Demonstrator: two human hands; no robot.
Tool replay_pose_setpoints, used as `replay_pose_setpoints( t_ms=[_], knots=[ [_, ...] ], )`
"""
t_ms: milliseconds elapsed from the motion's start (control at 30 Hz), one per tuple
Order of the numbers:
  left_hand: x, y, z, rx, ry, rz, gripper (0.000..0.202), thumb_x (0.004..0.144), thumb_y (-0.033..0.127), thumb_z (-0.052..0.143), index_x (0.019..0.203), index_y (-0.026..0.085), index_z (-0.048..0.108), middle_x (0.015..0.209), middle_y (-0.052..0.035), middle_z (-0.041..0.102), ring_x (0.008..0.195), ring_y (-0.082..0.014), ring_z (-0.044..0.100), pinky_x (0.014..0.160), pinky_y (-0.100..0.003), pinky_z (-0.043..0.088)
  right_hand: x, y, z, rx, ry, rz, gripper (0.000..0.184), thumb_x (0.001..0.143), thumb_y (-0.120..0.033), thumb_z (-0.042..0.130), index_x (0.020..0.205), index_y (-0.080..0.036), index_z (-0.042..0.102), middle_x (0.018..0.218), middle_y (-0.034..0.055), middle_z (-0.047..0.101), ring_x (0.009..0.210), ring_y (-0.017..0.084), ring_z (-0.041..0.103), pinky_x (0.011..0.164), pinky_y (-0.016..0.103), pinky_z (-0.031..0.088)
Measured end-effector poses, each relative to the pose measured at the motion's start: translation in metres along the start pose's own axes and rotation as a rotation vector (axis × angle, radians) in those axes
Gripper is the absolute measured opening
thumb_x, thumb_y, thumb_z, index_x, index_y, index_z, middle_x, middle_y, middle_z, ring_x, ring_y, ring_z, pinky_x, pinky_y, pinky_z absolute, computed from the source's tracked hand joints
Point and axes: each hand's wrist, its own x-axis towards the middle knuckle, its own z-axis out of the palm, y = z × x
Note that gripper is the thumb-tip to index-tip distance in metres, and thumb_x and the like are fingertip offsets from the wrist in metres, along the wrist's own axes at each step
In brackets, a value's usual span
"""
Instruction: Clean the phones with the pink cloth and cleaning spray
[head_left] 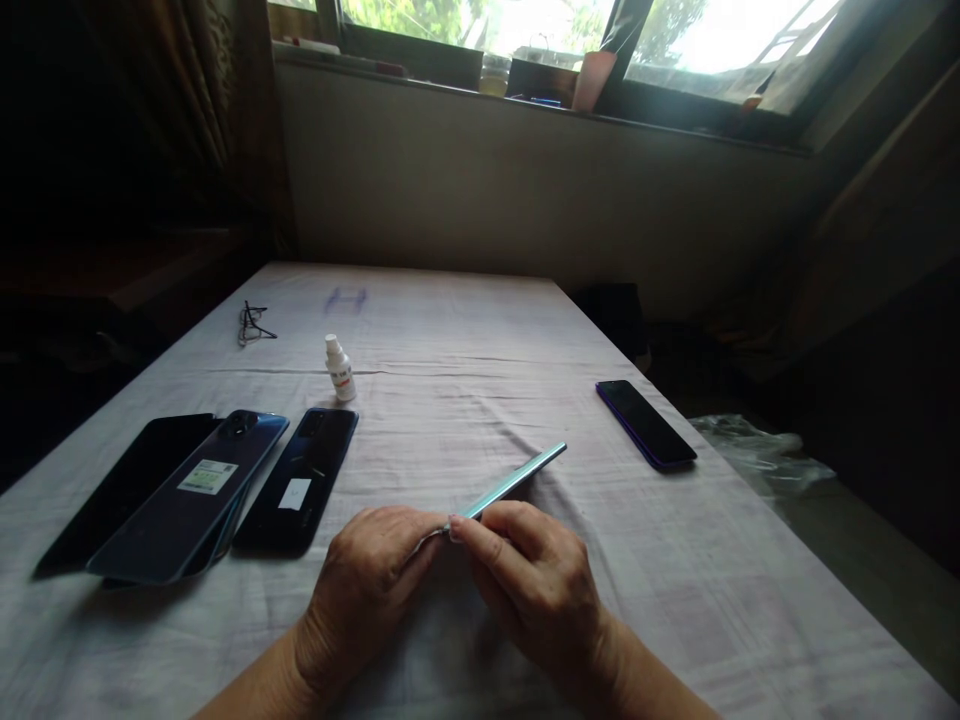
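A thin, pale teal smartphone (514, 481) is tilted, edge-on to me, over the near middle of the table. My left hand (375, 570) is closed around its near end, hiding that part. A pale, thin edge shows between the left thumb and forefinger; I cannot make out what it is. Against the phone's lower edge, my right hand (536, 580) is closed, with thumb and forefinger pinched close to the left fingertips. The phone's far end sticks out past the right knuckles. Both its faces are mostly out of sight.
Left of my hands lie a dark phone with a white label (296, 485) and overlapping phones or back panels (187, 500). A small white bottle (340, 370) stands behind them, near eyeglasses (255, 323). Another phone (646, 425) lies near the right edge of the cloth-covered table (465, 320).
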Motion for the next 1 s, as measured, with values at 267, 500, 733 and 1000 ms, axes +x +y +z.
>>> replay_pose_setpoints(
  t_ms=[267,500,733,1000],
  knots=[
    [-0.002,0.002,0.008,0.053,-0.125,-0.007,0.021,0.101,0.025,0.05,0.115,0.024,0.065,0.1,-0.0025,0.078,0.088,-0.0215,0.073,0.08,-0.036,0.056,-0.002,0.006,0.001,0.012,0.023,0.035,0.027,0.095,-0.009,0.058,0.117,-0.017,0.07,0.085,0.0066,0.069,0.074,0.016,0.066,0.065,0.025,0.056],
    [0.006,-0.001,0.014,0.087,-0.159,-0.059,0.014,0.095,0.018,0.057,0.097,0.025,0.069,0.086,0.0002,0.076,0.079,-0.0228,0.068,0.072,-0.036,0.054,-0.003,0.008,0.0,0.006,0.028,0.027,0.026,0.095,-0.009,0.058,0.117,-0.017,0.071,0.086,0.0067,0.069,0.075,0.016,0.067,0.066,0.026,0.057],
    [0.006,0.0,0.008,0.071,0.033,-0.003,0.017,0.101,0.023,0.051,0.109,0.021,0.066,0.096,-0.0042,0.075,0.085,-0.0196,0.073,0.077,-0.03,0.058,0.002,0.009,-0.011,0.037,0.115,0.068,0.036,0.093,-0.005,0.06,0.125,-0.02,0.068,0.09,0.0069,0.068,0.079,0.017,0.068,0.067,0.028,0.059],
    [0.028,0.023,-0.028,0.02,0.205,0.072,0.01,0.101,0.02,0.055,0.109,0.021,0.061,0.095,-0.0031,0.071,0.081,-0.0133,0.072,0.073,-0.02,0.059,0.018,-0.004,-0.025,0.214,0.282,0.123,0.046,0.091,0.001,0.058,0.13,-0.024,0.065,0.095,0.0059,0.066,0.082,0.016,0.068,0.07,0.027,0.06]
  ],
)
